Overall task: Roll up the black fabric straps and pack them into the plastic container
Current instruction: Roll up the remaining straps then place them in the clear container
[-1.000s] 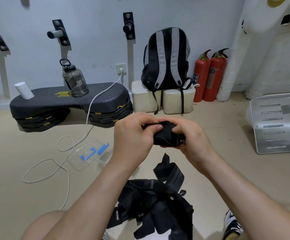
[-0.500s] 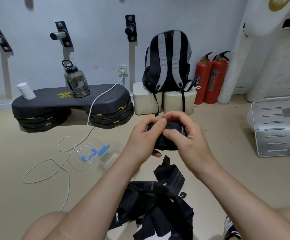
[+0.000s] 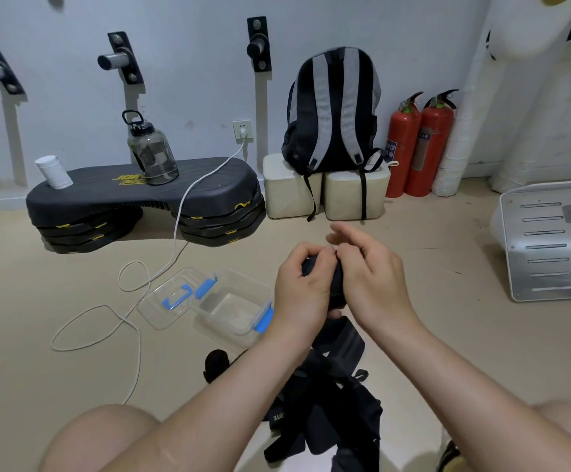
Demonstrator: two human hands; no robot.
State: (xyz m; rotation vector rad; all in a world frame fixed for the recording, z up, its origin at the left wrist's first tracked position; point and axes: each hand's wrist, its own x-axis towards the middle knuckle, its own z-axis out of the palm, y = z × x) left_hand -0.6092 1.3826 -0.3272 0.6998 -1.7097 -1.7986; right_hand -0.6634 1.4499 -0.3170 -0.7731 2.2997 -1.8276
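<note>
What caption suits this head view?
Left hand and right hand roll a black strap beside an open plastic container; more straps lie nearby.

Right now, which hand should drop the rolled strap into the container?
Left, probably. The left hand grips the rolled strap, and the open container lies just to its left; the right hand sits farther away.

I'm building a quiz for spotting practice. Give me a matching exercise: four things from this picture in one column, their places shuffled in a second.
Things
1. water bottle
2. backpack
3. plastic container
4. rolled strap

Places
A. gripped between the left hand and the right hand
B. on the cream blocks
C. on the black step platform
D. open on the floor

Pairs: 1-C, 2-B, 3-D, 4-A
</note>
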